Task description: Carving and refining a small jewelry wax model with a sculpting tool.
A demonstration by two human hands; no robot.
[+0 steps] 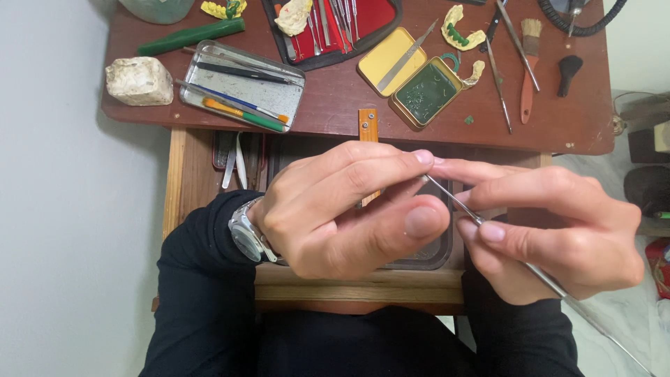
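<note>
- My right hand (558,230): fingers pinch a thin metal instrument (488,227); keep it steady.
- My left hand (342,209): fingers closed near its tip, contents hidden.

view: a single head camera is looking steeply down from above the person's lap.
facing: it is pointing forward and down, so the far edge of the surface (335,105) is lying along the top of the frame.
nearness: it is sitting close, with the hands filling the middle and the left hand (342,209) and right hand (551,230) looming large.
edges: a pale wall is running down the left side.
shared: only one view is covering the scene.
</note>
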